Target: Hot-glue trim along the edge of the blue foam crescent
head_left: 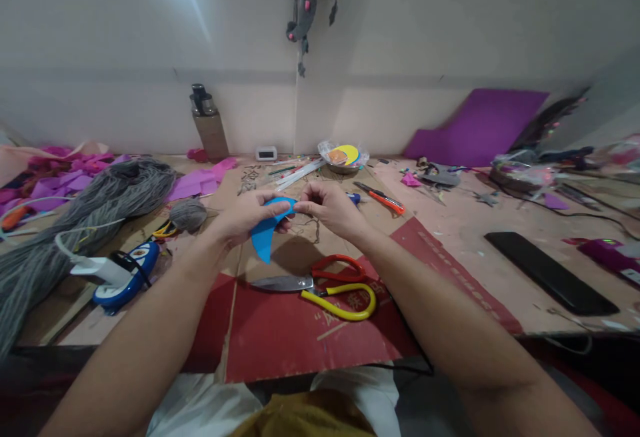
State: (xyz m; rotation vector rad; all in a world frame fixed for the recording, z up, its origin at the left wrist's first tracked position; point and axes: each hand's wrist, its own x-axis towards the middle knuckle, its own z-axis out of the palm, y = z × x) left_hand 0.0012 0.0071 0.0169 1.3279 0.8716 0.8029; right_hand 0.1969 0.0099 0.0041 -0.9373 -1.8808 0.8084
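Note:
A curved, pointed piece of blue foam sheet (265,233) hangs above the middle of the cardboard-covered table. My left hand (245,217) grips its upper part with fingers and thumb closed round it. My right hand (327,209) pinches the top right tip of the same piece. Directly below lie scissors with a red and a yellow handle loop (333,285) on the red cardboard (280,330).
Grey yarn (75,223) and a white-blue glue gun (117,270) lie left. An orange utility knife (385,198), a bowl of coloured pieces (344,155), a bottle (207,123) and purple foam sheet (480,127) sit further back. A black slab (550,271) lies right.

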